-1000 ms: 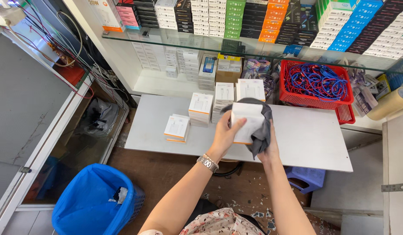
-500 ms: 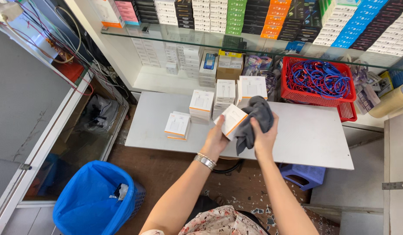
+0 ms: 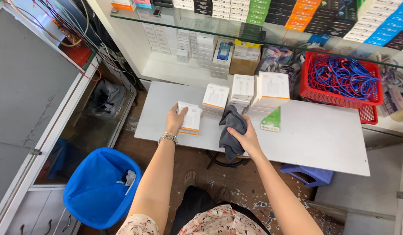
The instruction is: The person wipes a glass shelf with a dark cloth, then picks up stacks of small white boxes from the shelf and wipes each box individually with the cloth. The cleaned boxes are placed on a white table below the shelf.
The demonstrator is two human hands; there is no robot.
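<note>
Nearest you: your right hand (image 3: 246, 138) is closed around a dark grey cloth (image 3: 231, 132), which is bunched in the fist and drooping over the front edge of the white worktop (image 3: 314, 139). The cloth looks soft, limp and light; it likely takes any grip, and a loose pinch should be enough. No slip risk that you can see.

Your left hand (image 3: 175, 118), with a metal wristband, lies on a small white box (image 3: 189, 116), fingers curled over its near-left corner. That box tops a short stack with an orange stripe along the side, on the left part of the worktop. Judging by the flat faces and sharp corners, it is thin rigid card: probably light, stiff across the faces, easy to dent at the corners. The faces look smooth, so it may slide on the box beneath. Best hold, by this view: thumb and fingers on opposite long edges, not a squeeze on the broad face.

Just beyond the hands: three taller stacks of similar white boxes (image 3: 258, 89), standing close together. A green-and-white packet (image 3: 271, 120) leans beside the rightmost.

Further back, right: a red basket (image 3: 338, 98) of tangled blue cables. Behind it all, a glass shelf (image 3: 262, 32) carries rows of coloured boxes.

Low left, on the floor: a blue bin (image 3: 97, 191).
</note>
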